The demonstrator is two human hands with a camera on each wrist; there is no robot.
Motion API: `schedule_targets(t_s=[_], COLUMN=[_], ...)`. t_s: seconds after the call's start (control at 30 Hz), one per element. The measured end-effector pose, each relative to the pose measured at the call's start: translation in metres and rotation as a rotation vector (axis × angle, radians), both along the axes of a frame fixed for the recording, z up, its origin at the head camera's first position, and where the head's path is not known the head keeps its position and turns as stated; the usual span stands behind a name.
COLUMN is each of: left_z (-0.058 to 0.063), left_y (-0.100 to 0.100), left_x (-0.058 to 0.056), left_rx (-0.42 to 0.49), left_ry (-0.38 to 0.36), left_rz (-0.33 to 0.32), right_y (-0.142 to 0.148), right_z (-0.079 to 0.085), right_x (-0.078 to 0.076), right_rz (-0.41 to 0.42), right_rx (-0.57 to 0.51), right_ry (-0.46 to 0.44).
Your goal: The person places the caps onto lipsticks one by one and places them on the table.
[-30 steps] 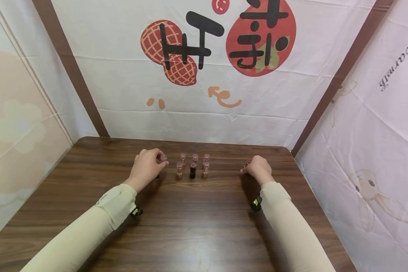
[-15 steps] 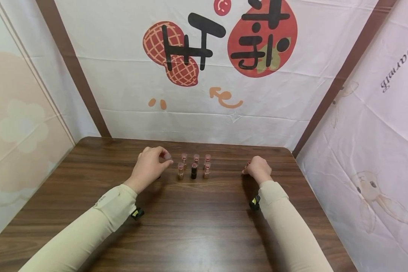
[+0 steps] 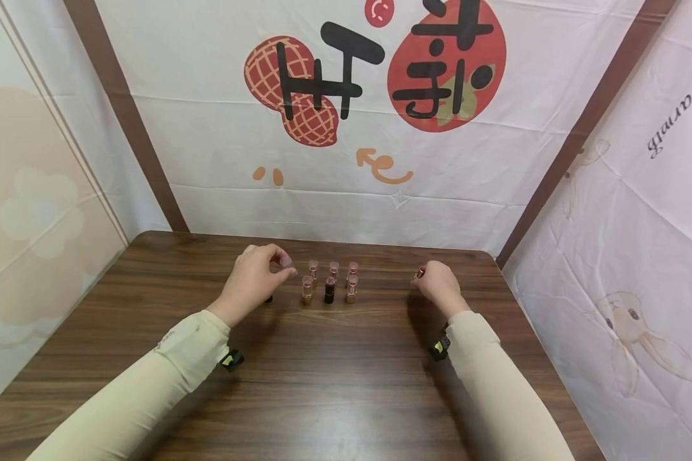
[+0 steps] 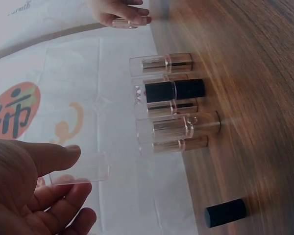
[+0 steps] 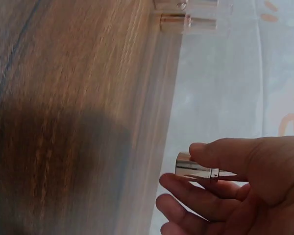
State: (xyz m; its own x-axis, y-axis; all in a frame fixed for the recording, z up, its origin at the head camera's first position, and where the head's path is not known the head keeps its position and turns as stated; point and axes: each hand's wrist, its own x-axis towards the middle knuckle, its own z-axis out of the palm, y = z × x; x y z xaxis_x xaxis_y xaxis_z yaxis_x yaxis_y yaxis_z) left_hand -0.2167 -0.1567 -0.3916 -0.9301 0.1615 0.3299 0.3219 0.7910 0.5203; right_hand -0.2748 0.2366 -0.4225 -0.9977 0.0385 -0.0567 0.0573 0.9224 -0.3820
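My left hand [image 3: 255,278] pinches a clear lipstick cap [image 4: 90,168] between thumb and fingers, above the table and left of the standing lipsticks. On the right, my right hand [image 3: 440,282] grips an uncapped gold lipstick [image 5: 193,168], its red tip [image 3: 421,271] showing in the head view. Between the hands, several clear-capped lipsticks stand upright in two rows. A black lipstick [image 3: 329,291] is in the middle of the front row, flanked by gold ones such as the front left lipstick [image 3: 307,291]. Under my left hand stands a short black cylinder [image 4: 226,213], mostly hidden in the head view.
The brown wooden table [image 3: 334,378] reaches back to a printed white cloth wall [image 3: 346,214]. Another cloth wall [image 3: 588,256] rises along the right side. Black wrist bands [image 3: 231,360] sit at both sleeve cuffs.
My left hand, with the clear cap, has shifted slightly right and up toward the standing lipsticks. My right hand has tilted a little, showing more of the red lipstick tip. The standing lipsticks stay put.
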Motion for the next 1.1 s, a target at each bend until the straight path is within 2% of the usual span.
schedule_targets(t_s=[0.27,0.57,0.77,0.93,1.1], left_z=[0.006,0.024,0.035,0.041,0.049], left_y=[0.005,0.022,0.028,0.029,0.032], left_x=[-0.001,0.001,0.001,0.001,0.002], left_rx=[0.025,0.124,0.210,0.221,0.234], left_ry=[0.000,-0.049,-0.116,-0.144,-0.154], left_rz=[-0.033,-0.105,-0.200,-0.278,-0.316], right_y=[-0.021,-0.058,-0.077,-0.089,-0.100], right_z=[0.005,0.010,0.011,0.007,0.003], right_x=[0.015,0.034,0.043,0.048,0.052], right_rz=[0.044,0.103,0.141,0.210,0.285], right_rx=[-0.121,-0.331,-0.444,-0.517,-0.546], right_ry=[0.098,0.219,0.237,0.219,0.206])
